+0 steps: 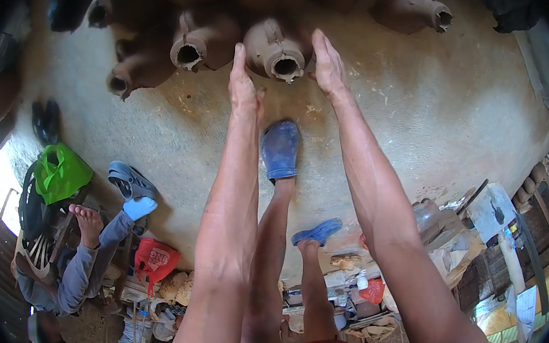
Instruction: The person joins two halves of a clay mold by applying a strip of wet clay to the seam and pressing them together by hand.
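My left hand [244, 85] and my right hand [329, 67] reach forward on either side of a brown clay jug [268, 36]. Its round mouth faces me, with a ragged lip and a handle along its neck. Both hands are open, fingers stretched out and palms turned toward the jug. Whether the palms touch its sides I cannot tell. Left of my left hand lies another clay jug [208, 35] with its mouth toward me. A further jug [414, 9] is to the right of my right hand.
Several more clay jugs crowd the far edge of the bare floor [440, 109]. My feet wear blue clogs [280, 148]. At left, a person [98, 261] sits near a green bag [60, 172], a loose grey clog [130, 180] and a red bag [156, 261]. Clutter lines the near right.
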Tool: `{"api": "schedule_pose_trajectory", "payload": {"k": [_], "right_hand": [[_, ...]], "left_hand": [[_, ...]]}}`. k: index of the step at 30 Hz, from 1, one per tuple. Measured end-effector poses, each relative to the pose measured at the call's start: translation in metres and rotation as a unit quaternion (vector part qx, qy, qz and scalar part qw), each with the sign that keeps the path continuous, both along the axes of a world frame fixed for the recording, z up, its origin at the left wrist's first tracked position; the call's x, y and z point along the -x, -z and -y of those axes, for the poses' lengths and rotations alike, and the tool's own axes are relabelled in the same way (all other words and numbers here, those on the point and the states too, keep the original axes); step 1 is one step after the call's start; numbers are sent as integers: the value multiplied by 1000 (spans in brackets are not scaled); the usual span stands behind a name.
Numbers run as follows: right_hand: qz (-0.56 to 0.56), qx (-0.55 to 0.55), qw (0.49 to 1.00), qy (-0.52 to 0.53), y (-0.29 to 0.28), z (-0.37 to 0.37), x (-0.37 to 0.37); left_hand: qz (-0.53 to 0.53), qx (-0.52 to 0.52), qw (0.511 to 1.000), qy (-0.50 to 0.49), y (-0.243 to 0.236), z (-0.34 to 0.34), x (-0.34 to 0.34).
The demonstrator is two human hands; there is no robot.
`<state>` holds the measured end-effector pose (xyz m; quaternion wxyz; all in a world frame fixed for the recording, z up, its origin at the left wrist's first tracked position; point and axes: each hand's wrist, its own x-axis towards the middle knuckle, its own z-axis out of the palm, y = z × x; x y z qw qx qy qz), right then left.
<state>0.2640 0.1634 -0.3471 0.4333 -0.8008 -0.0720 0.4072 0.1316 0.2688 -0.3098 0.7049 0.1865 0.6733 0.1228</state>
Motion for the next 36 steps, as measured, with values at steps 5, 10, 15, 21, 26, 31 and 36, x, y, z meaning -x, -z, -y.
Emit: {"api": "schedule_pose_trajectory", "payload": {"k": [5,10,15,21,26,31,36], "right_hand": [[-58,91,992,64,-59,96,68],[-154,150,974,71,-155,221,208],[-182,188,961,93,-213,377,343],[-197,137,910,339,-286,543,441],[-119,153,847,495,-355,718,567],[-55,230,790,566,-346,863,809],[-132,250,761,583,-413,908,842]], "left_hand": [[-65,-44,960,270,-47,36,93],[-152,-61,906,390,-132,81,208],[-210,-29,834,510,-218,114,310],[-186,-86,776,597,-270,141,419],[-179,-109,686,697,-336,254,424],[-153,-99,577,796,-371,392,385],[-125,-142,491,851,-389,509,362]]}}
